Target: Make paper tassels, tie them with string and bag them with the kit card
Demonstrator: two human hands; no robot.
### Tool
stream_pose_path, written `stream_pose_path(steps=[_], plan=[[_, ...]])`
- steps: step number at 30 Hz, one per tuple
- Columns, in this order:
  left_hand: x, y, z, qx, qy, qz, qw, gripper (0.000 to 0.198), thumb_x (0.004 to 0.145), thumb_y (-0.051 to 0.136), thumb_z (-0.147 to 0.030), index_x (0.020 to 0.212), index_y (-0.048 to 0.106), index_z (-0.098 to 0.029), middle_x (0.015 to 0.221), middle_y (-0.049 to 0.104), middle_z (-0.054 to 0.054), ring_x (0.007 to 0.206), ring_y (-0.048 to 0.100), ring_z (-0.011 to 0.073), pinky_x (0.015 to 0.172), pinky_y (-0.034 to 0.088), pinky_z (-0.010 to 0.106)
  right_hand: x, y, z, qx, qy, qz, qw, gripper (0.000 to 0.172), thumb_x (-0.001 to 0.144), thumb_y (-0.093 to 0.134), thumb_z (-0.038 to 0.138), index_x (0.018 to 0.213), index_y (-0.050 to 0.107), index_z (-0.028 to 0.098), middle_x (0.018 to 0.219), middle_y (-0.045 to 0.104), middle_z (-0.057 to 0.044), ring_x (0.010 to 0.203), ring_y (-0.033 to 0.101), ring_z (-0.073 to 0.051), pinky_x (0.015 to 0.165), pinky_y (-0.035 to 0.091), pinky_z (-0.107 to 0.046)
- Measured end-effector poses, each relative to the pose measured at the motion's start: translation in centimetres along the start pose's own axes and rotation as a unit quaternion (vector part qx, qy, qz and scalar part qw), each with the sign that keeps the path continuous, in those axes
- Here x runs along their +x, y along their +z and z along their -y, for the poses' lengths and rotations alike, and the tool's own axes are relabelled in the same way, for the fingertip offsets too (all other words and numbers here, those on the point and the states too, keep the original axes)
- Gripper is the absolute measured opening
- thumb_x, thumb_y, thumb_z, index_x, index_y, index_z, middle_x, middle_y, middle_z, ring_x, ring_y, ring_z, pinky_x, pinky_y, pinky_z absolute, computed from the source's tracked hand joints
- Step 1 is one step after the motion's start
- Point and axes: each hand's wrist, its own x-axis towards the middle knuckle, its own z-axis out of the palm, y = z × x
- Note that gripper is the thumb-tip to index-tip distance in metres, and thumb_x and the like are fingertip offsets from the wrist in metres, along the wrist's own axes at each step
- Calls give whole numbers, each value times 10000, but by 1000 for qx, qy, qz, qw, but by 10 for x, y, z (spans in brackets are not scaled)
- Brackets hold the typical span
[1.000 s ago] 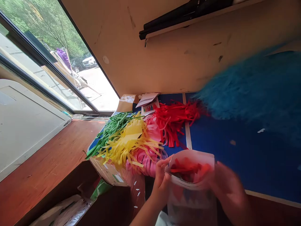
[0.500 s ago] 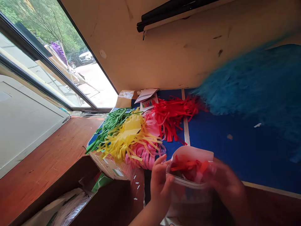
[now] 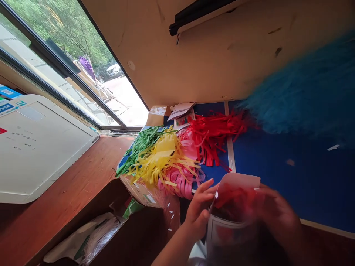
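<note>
A clear plastic bag (image 3: 229, 240) with a pale flap stands mouth-up low in the head view. Red paper fringe (image 3: 238, 199) fills its mouth, blurred by motion. My left hand (image 3: 198, 208) grips the bag's left rim between thumb and fingers. At the opposite edge my right hand (image 3: 280, 214) holds the bag, its fingertips smeared and partly hidden. Beyond the bag lie a red tassel garland (image 3: 219, 125), pink paper fringe (image 3: 180, 184), yellow paper fringe (image 3: 161, 155) and green paper fringe (image 3: 141, 147).
The blue table (image 3: 266, 166) meets the wall under a window. A large fluffy blue mass (image 3: 313, 88) covers its right side. An open cardboard box (image 3: 138, 229) with plastic packets stands at lower left, near a white board (image 3: 50, 147). Paper cards (image 3: 181, 111) lie at the back.
The view has shifted left, so everything appears further right. Both hands keep hold of the bag, which has tilted slightly; the red fringe inside has shifted.
</note>
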Motion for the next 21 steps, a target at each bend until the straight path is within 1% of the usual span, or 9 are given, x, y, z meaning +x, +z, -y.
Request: stream_pose_path(steps=[2, 4, 6, 9, 11, 13, 16, 18, 21], plan=[[-3, 0, 1, 15, -24, -10, 1000, 389, 931, 389, -435, 1315, 423, -381, 1413, 429, 44, 1328, 340, 267, 1063, 304, 482, -2, 2, 0, -8, 14, 15, 1000, 335, 686, 732, 319, 994, 618, 254, 1134, 599, -85, 950, 623, -234, 728, 545, -276], [-5, -1, 1, 16, -75, -33, 997, 515, 919, 375, -489, 1405, 282, -347, 1447, 379, 71, 1316, 361, 265, 1055, 326, 465, -7, 8, 3, -10, 15, 17, 1000, 393, 715, 698, 383, 1073, 594, 255, 1207, 562, -95, 1031, 593, -250, 781, 533, -290], [-5, -3, 2, 34, -129, -70, 989, 617, 892, 411, -526, 1434, 232, -289, 1439, 387, 101, 1295, 394, 261, 1051, 344, 432, -14, 16, 9, -4, 3, 23, 1000, 494, 738, 650, 480, 1160, 548, 244, 1274, 514, -113, 1115, 544, -276, 843, 513, -323], [-6, -6, 6, 111, -161, -142, 970, 571, 869, 479, -503, 1370, 395, -242, 1381, 468, 104, 1282, 412, 252, 1056, 344, 382, -20, 26, 22, 5, -12, 50, 999, 669, 688, 650, 589, 1230, 488, 232, 1318, 474, -131, 1163, 505, -307, 873, 502, -353], [-8, -6, 10, 145, -157, -188, 959, 514, 867, 488, -488, 1314, 476, -233, 1350, 505, 96, 1256, 445, 249, 1044, 356, 366, -21, 29, 27, -12, 8, 19, 1000, 664, 658, 701, 548, 1211, 487, 250, 1284, 509, -113, 1136, 531, -287, 861, 508, -327], [-10, -5, 15, 148, -152, -217, 953, 494, 866, 486, -492, 1278, 514, -222, 1324, 529, 97, 1240, 462, 246, 1043, 352, 359, -18, 29, 29, -30, 39, -25, 998, 597, 633, 757, 440, 1149, 512, 266, 1178, 581, -86, 1036, 595, -246, 799, 528, -280], [-10, -2, 20, 116, -147, -225, 956, 503, 852, 488, -526, 1233, 542, -203, 1297, 548, 111, 1224, 475, 256, 1037, 353, 369, -13, 29, 28, -16, 78, -64, 995, 580, 599, 788, 352, 1104, 518, 263, 1039, 623, -67, 897, 634, -212, 695, 539, -253], [-9, 0, 22, 79, -137, -215, 964, 528, 844, 485, -548, 1243, 509, -203, 1259, 571, 121, 1169, 522, 260, 995, 394, 388, -10, 30, 30, -3, 106, -94, 990, 642, 588, 793, 349, 1145, 488, 257, 1027, 612, -69, 877, 625, -212, 692, 537, -278], [-7, 2, 24, 36, -105, -230, 967, 463, 834, 518, -531, 1191, 481, -237, 1060, 652, 77, 934, 628, 211, 830, 488, 350, -7, 36, 35, 10, 144, -108, 984, 751, 557, 813, 346, 1204, 441, 260, 1042, 595, -66, 868, 611, -204, 716, 528, -298]])
